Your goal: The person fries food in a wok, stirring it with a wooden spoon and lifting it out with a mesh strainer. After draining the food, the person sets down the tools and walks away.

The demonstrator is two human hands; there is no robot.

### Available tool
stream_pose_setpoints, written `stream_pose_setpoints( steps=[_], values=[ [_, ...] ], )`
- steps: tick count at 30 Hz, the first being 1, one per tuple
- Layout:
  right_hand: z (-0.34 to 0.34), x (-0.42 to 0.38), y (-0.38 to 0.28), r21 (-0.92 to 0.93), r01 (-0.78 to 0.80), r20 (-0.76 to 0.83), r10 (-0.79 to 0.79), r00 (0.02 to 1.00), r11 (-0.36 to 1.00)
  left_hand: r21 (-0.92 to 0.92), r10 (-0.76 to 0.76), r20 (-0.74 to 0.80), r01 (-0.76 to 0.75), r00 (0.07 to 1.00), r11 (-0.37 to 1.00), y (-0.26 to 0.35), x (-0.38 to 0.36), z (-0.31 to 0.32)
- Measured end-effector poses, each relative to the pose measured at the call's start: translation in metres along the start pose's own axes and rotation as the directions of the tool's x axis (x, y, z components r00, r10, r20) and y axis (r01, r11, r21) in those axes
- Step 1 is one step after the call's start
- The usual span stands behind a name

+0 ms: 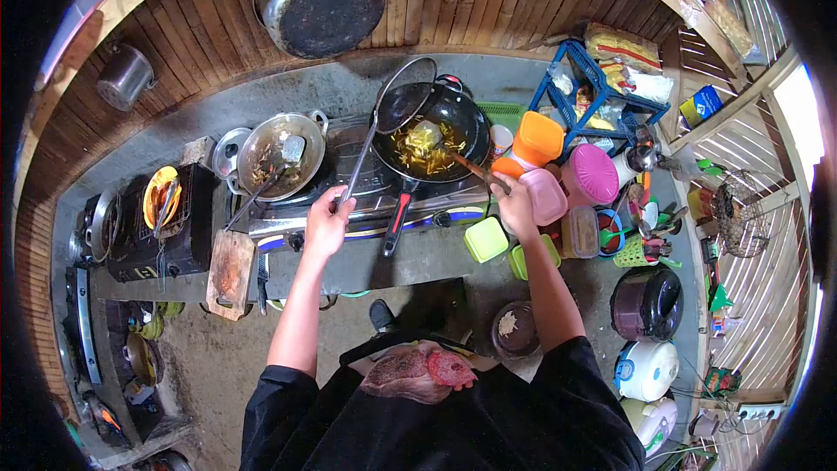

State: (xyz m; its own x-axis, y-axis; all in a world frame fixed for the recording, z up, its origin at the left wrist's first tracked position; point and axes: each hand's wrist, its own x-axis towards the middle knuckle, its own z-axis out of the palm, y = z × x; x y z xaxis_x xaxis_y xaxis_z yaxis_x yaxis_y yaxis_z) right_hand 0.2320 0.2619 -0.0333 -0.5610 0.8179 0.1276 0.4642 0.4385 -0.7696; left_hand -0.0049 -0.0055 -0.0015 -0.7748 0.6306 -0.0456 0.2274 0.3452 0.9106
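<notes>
My left hand (326, 222) is closed around the long handle of a round mesh strainer (406, 96). The strainer's head is above the left rim of a black wok (475, 129) on the stove. Yellow strips of food (427, 150) lie in oil in the wok. My right hand (516, 207) grips the wooden handle of a spatula (471, 167), whose metal end reaches into the food. The wok's black and red handle (398, 225) points toward me, between my hands, and neither hand touches it.
A second pan (277, 157) with browned bits and a spatula stands on the left burner. A cutting board (232, 275) lies at the counter's left edge. Plastic containers (539, 138) crowd the right side, near a blue rack (571, 96). Another pan (321, 0) hangs on the wall.
</notes>
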Motion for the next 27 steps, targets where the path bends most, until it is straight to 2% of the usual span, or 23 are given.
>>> stream_pose_setpoints(
  steps=[3,6,8,12,14,20,24,27],
  values=[
    [-0.007,0.0,-0.005,-0.015,-0.008,-0.02,0.008,1.0,1.0,-0.039,-0.023,0.002,0.023,1.0,0.999,0.002,-0.002,-0.002],
    [-0.01,0.001,-0.008,-0.045,0.043,-0.112,-0.047,0.993,0.998,-0.039,-0.004,-0.01,0.003,1.0,0.999,0.001,-0.001,-0.002],
    [-0.013,0.001,-0.012,-0.324,0.044,-0.144,-0.095,0.985,0.945,-0.038,-0.021,-0.015,0.02,1.0,0.999,0.005,-0.003,-0.003],
    [-0.011,0.0,-0.013,-0.327,0.038,-0.127,-0.084,0.988,0.944,-0.041,-0.045,0.018,0.046,0.999,0.998,0.009,-0.003,-0.005],
    [-0.005,0.001,-0.004,-0.197,0.003,-0.052,-0.013,0.999,0.98,-0.048,-0.027,-0.006,0.027,1.0,0.998,0.006,-0.003,-0.004],
    [0.002,0.002,0.007,-0.012,0.002,0.018,-0.002,1.0,1.0,-0.021,-0.032,-0.003,0.032,0.999,0.999,0.008,-0.003,-0.004],
    [-0.006,0.0,-0.008,-0.01,-0.023,0.053,0.024,0.998,1.0,-0.031,-0.041,-0.003,0.04,0.999,0.999,0.01,-0.004,-0.005],
    [-0.009,0.001,-0.007,-0.034,0.055,-0.029,-0.056,0.998,0.998,-0.026,-0.042,-0.008,0.042,0.999,0.999,0.009,-0.004,-0.006]
  ],
)
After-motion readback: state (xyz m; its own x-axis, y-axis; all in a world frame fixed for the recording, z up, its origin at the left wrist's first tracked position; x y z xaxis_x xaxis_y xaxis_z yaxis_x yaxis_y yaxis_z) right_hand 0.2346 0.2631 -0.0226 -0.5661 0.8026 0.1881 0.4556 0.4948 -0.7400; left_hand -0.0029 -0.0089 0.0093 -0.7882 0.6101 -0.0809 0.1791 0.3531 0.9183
